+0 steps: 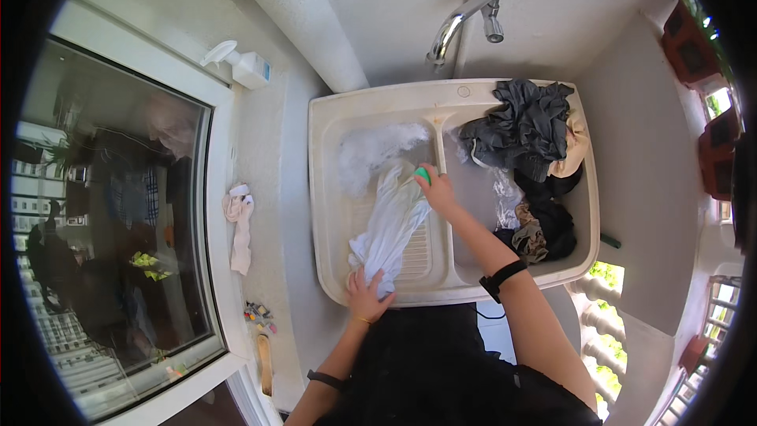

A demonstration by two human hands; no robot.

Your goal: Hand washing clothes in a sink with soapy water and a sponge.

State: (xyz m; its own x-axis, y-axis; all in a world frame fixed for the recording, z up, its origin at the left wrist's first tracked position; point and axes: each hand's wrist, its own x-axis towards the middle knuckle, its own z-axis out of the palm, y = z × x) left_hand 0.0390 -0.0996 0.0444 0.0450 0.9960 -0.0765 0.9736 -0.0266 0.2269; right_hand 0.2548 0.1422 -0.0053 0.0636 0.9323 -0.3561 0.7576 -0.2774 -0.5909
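A wet white garment (395,219) lies stretched over the ribbed washboard (416,254) in the left basin of a laundry sink (331,248). At the near rim, my left hand (366,299) grips the garment's lower end. My right hand (439,190) is closed around a green soap bar (422,174), at the garment's far end beside the divider. White suds (378,151) cover the water at the back of that basin. Whether the soap presses on the cloth is hard to tell.
Dark garments (526,124) and a beige cloth (575,145) pile up in the right basin, partly over its rim. Above the sink hangs a chrome faucet (461,21). On the left ledge are a white spray bottle (248,68), a pinkish cloth (239,228) and a wooden-backed brush (265,364).
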